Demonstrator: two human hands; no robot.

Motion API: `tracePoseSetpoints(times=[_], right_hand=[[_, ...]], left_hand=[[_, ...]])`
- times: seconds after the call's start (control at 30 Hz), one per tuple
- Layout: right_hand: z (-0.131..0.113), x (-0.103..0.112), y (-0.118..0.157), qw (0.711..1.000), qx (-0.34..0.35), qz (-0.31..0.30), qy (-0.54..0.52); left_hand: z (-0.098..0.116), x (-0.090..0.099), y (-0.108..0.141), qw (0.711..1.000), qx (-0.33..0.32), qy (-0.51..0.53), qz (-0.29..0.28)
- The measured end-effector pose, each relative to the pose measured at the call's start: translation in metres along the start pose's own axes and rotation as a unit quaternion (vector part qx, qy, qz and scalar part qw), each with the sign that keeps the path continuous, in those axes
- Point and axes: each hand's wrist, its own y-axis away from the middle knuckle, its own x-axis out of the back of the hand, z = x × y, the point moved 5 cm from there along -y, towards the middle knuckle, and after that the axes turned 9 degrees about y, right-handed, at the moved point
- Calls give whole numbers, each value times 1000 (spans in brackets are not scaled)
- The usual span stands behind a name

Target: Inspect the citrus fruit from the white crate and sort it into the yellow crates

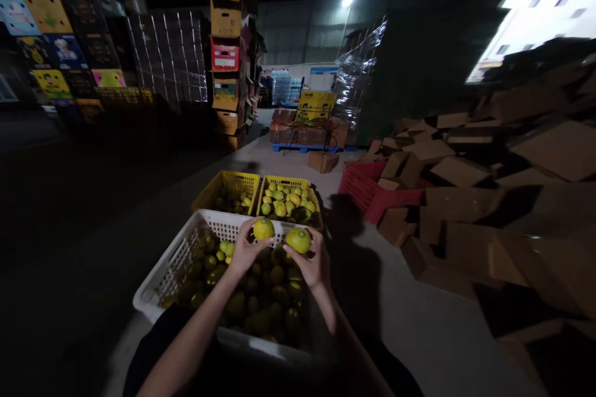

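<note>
two hands [279,257], each holding a yellow-green fruit [298,240], above white crate [162,248]

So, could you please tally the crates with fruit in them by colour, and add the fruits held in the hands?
White crate: 1
Yellow crates: 2
Held fruits, one in the left hand, one in the right hand: 2
Total: 5 (3 crates, 2 fruits)

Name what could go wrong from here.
The round yellow-green fruit in the right hand could slip, since the grip looks like fingertips and thumb only. Over the white perforated plastic crate, a drop might bruise it or the fruit piled below. Deep shadow there could hide blemishes.
</note>
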Motion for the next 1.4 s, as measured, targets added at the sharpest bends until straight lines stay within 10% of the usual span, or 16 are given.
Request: tracePoseSetpoints(times=[0.33,0.57,0.93,1.4], right_hand=[[-17,-10,11,992,110,-24,65],[-24,-17,8,999,46,-19,-10],[-29,-9,0,944,-173,-190,-207],[-8,-32,12,882,-333,-177,-283]], left_hand=[[16,-14,15,965,-134,-199,-101],[25,-10,8,959,-154,-219,-93],[15,12,5,986,137,-61,-71],[-19,1,15,966,234,108,0]])
